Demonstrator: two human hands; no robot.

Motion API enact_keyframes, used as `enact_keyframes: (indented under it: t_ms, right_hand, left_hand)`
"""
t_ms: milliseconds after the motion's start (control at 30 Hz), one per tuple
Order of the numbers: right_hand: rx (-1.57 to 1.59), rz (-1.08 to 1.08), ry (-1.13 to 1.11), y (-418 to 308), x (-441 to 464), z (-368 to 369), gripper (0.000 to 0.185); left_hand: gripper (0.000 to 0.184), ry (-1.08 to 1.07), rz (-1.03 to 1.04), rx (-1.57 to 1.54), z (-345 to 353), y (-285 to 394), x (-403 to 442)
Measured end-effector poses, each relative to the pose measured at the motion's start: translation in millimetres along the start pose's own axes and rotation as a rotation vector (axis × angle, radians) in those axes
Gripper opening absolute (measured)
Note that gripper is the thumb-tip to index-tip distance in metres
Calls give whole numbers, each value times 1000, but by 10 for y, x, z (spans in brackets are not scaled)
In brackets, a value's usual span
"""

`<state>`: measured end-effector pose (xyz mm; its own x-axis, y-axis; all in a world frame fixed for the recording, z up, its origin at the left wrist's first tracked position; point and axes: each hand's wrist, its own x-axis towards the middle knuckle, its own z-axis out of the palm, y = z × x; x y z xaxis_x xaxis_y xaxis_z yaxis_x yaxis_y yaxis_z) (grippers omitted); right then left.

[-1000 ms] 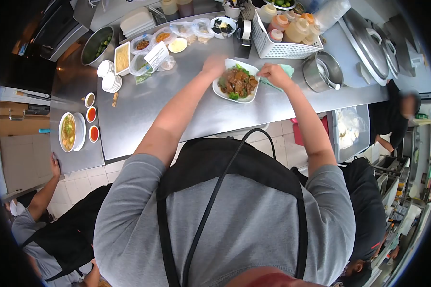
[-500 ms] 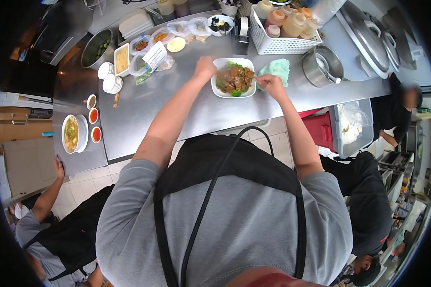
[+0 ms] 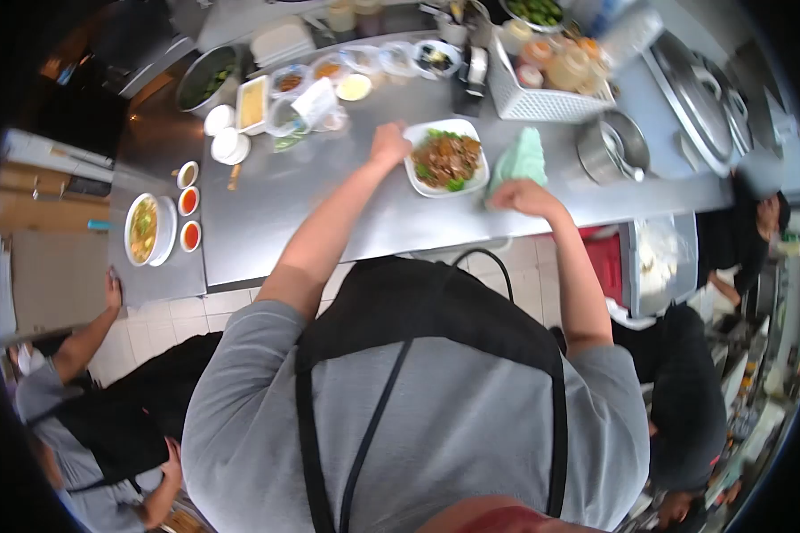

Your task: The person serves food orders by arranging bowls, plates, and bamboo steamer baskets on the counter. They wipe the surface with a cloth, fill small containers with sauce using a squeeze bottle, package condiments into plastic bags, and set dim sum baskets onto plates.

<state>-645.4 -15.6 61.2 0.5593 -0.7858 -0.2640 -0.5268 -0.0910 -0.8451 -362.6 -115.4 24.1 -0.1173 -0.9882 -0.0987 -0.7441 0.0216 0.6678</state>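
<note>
My right hand [image 3: 522, 197], at the right rim of the plate [image 3: 431, 188] half a second ago, is now off it, down by the near end of the green cloth [image 3: 523, 158], fingers bent in, though blur leaves me unable to tell whether they grip it. Cloth now looks narrower and more bunched, just right of the plate on the steel counter [image 3: 267, 213]. My left hand [image 3: 389, 145] remains at the plate's left rim, fingers curled, pinching or merely touching I cannot tell; saucy meat and greens [image 3: 449, 158] sit inside.
</note>
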Motion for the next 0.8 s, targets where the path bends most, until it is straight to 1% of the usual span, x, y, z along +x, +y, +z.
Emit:
enact_keyframes:
  t_ms: [33,67,100,133,167,200,233,267,300,333,367,400,433,467,533,567,633,667,700,733,767,800]
  right_hand:
    - [-80,-22,-9,58,-50,-55,14]
    - [-207,53,208,-44,-118,-63,15]
    - [-318,12,440,121,-114,-47,22]
    - [-360,63,662,155,-84,-24,29]
    - [-424,208,785,322,52,9,36]
    - [-468,230,848,743,236,30,48]
    - [-555,241,884,848,397,146,59]
    - [-646,440,786,687,512,292,63]
    - [-1004,595,640,750,607,387,62]
    - [-1123,485,695,910,599,372,57]
    - [-1128,347,721,979,535,303,53]
    - [-1138,337,796,1356,584,175,52]
    - [-950,417,792,1261,509,86,51]
    - [-968,425,823,1430,494,-73,54]
    - [-947,802,943,802,513,21,54]
    - [-951,780,935,871,685,2,54]
    - [-846,324,764,1145,788,-4,51]
    - [-749,13,826,967,926,228,46]
    - [-672,-208,750,740,1056,407,46]
    - [-801,-316,692,717,1238,587,49]
    - [-785,-152,628,120,1314,835,51]
    - [-722,-193,593,-155,1437,1008,54]
  left_hand:
    - [29,-1,-8,18,10,-62,-32]
    - [33,32,-45,-72,-56,-66,-151]
    - [34,-195,-200,-227,-97,-127,-162]
    - [34,-245,-399,-745,69,-326,-188]
    - [36,-320,-437,-897,-142,-198,-395]
    - [33,-352,-432,-1031,-161,-159,-494]
    - [27,-423,-362,-1125,-61,-262,-485]
    - [26,-378,-392,-1128,45,-304,-502]
    - [27,-355,-425,-1102,95,-326,-505]
    - [26,-298,-153,-1032,460,-582,-394]
    - [25,-247,-162,-1040,377,-647,-475]
    - [24,-196,-170,-1046,273,-694,-566]
    - [22,-147,-432,-1175,-169,-461,-861]
    - [22,-80,-441,-1180,-326,-587,-1001]
    - [31,-92,-480,-1110,-559,-783,-1231]
    - [30,-28,-470,-1136,-713,-879,-1407]
    - [28,73,-440,-1236,-1082,-1000,-1875]
    - [25,100,-434,-1207,-1016,-1313,-1999]
    - [22,93,-456,-1158,-1295,-1293,-2267]
    - [22,-15,-477,-1178,-1447,-1320,-2474]
    - [26,137,-554,-1170,-1576,-1392,-2644]
    - [29,288,-627,-1140,-1668,-1510,-2804]
